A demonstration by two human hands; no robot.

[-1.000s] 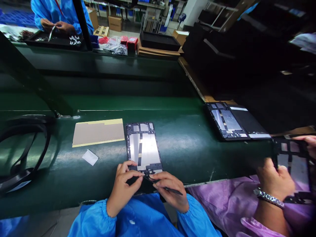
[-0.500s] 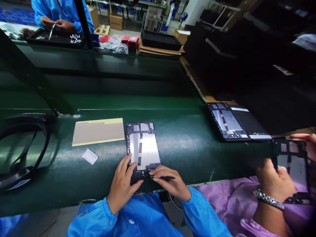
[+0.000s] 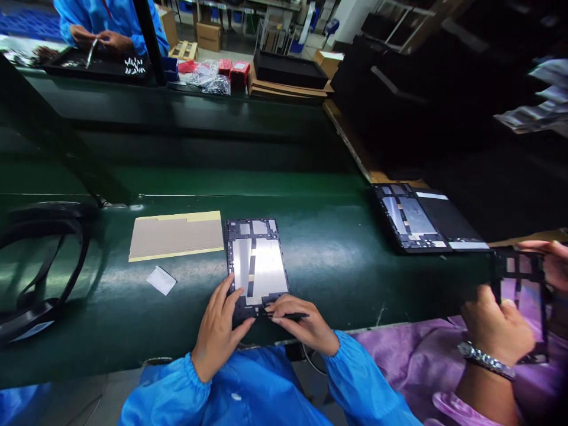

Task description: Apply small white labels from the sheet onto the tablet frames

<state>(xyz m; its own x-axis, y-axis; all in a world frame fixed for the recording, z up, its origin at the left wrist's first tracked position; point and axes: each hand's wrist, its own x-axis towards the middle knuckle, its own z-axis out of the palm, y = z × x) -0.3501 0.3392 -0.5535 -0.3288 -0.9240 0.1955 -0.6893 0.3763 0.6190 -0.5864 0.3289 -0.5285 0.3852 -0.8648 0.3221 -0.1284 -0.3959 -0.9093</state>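
In front of me on the green bench lies a tablet housing (image 3: 261, 260), its silvery inner plate facing up with a dark flex strip running along it. My left hand (image 3: 219, 331) rests at its lower left, fingers spread over the left edge and the thumb by the bottom edge. At the bottom edge, my right hand (image 3: 304, 322) pinches a slim black pen-like tool (image 3: 298, 316). The tool's tip is hidden by my fingers. Left of the housing are a grey-brown sheet with yellow edges (image 3: 176, 235) and a small white packet (image 3: 161, 280).
A black ring-shaped strap (image 3: 80, 260) lies at far left. To the right are another tablet housing (image 3: 408, 216) and a black panel (image 3: 452, 219). A co-worker's hand (image 3: 499, 325) holds a similar housing. Across the bench, another person handles parts over a black tray (image 3: 100, 70).
Both my hands have shifted very slightly left at the housing's lower edge, the black tool with the right one. At right, the co-worker's housing has tilted.
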